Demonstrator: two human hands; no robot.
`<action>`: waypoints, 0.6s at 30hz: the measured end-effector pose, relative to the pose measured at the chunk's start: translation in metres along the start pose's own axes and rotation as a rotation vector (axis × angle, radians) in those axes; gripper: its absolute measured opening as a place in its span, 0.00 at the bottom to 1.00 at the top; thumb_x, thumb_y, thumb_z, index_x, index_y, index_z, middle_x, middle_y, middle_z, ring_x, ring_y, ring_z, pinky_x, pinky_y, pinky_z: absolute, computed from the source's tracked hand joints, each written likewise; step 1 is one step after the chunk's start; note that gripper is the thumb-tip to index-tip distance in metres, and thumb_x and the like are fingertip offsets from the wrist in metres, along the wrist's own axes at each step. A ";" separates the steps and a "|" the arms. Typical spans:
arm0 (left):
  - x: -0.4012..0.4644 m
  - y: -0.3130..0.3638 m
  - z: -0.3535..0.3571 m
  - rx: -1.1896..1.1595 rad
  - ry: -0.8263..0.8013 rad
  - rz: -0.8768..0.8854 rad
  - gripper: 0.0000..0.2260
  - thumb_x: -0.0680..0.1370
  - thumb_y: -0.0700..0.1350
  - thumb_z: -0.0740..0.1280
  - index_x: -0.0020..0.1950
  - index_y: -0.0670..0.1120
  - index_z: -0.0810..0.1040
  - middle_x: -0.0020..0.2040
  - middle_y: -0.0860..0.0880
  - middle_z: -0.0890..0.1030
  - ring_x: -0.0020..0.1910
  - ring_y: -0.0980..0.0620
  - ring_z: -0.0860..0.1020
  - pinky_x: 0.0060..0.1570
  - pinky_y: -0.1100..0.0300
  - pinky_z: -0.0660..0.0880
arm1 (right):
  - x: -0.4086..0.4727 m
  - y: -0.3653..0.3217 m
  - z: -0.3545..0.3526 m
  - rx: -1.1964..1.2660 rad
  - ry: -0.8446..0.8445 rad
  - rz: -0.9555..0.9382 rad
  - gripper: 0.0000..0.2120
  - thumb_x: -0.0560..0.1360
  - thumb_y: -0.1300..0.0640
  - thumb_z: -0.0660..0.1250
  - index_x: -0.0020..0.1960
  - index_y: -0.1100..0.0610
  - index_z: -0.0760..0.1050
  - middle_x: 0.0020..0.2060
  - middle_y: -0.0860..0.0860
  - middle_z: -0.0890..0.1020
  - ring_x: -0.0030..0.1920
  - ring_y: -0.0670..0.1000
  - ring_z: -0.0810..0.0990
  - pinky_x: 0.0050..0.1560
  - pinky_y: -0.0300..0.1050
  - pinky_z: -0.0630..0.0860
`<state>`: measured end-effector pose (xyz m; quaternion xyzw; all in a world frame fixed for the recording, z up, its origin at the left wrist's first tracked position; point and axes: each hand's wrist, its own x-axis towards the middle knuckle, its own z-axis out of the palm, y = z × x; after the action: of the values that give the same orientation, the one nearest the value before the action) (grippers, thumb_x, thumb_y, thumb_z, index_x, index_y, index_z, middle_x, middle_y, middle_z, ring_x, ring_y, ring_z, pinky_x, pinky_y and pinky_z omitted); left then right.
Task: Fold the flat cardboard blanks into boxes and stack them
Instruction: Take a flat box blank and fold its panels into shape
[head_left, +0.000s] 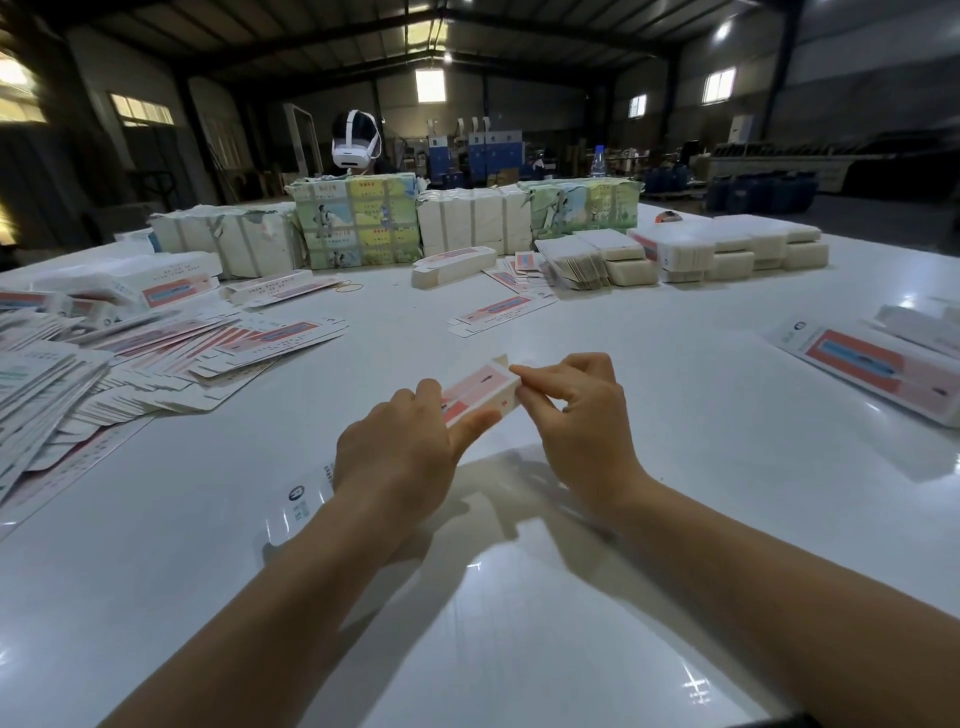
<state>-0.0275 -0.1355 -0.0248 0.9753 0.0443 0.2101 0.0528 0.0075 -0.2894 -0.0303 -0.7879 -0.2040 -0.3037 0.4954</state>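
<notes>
The left hand (400, 447) grips the half-formed pink carton (480, 392) above the white table (675, 467), while the right hand (569, 410) pinches its far-end flap, which should be tucked squarely.

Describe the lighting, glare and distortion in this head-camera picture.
Head view: dim hall, bright windows blown out; glare patches on the glossy white table; both arms cast soft shadows under the box; wide-angle lens bends the edges; far background is soft.
</notes>
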 end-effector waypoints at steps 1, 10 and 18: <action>0.000 0.000 0.001 0.002 -0.005 0.003 0.32 0.69 0.71 0.40 0.55 0.51 0.68 0.48 0.51 0.76 0.42 0.49 0.75 0.42 0.52 0.76 | -0.001 0.000 -0.001 -0.003 -0.010 -0.003 0.11 0.75 0.64 0.68 0.55 0.57 0.82 0.36 0.33 0.73 0.50 0.48 0.67 0.57 0.61 0.69; -0.003 -0.005 0.005 -0.017 0.047 0.041 0.33 0.68 0.73 0.44 0.57 0.52 0.68 0.51 0.52 0.76 0.42 0.51 0.74 0.41 0.54 0.77 | 0.007 0.011 -0.011 0.025 -0.277 0.119 0.24 0.79 0.57 0.62 0.74 0.53 0.63 0.65 0.43 0.66 0.69 0.43 0.57 0.68 0.39 0.54; -0.005 -0.005 0.000 -0.020 0.098 0.092 0.38 0.65 0.74 0.40 0.60 0.50 0.69 0.53 0.50 0.77 0.43 0.51 0.74 0.41 0.56 0.74 | 0.005 0.011 -0.015 0.163 -0.452 0.133 0.20 0.80 0.54 0.55 0.70 0.58 0.67 0.66 0.44 0.66 0.67 0.38 0.57 0.72 0.38 0.55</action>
<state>-0.0322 -0.1310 -0.0278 0.9642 -0.0003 0.2601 0.0506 0.0143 -0.3073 -0.0295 -0.8049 -0.2811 -0.0690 0.5180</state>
